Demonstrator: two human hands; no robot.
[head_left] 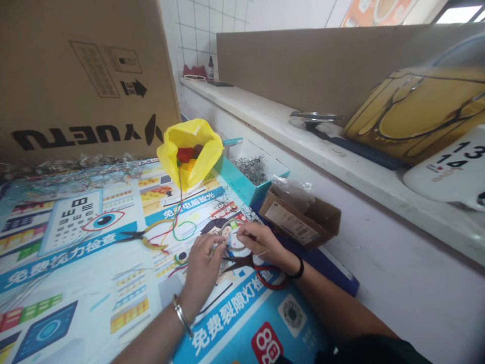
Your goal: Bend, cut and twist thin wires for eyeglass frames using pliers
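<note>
Smooth printed sheeting (pixel 91 303) lies beneath bare hands (pixel 204 259) and loop-handled scissors (pixel 242 262).

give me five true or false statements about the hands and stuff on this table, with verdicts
1. The fingertips of the left hand and right hand are close together. True.
2. The silver bracelet is on the right wrist. False: the bracelet is on the left wrist; the right has a dark band.
3. The yellow bag is open at the top. True.
4. The yellow-handled tool is inside the bag. False: the tool lies on the printed cover, left of the hands.
5. The blue-green box holds a heap of small metal pieces. True.
</note>
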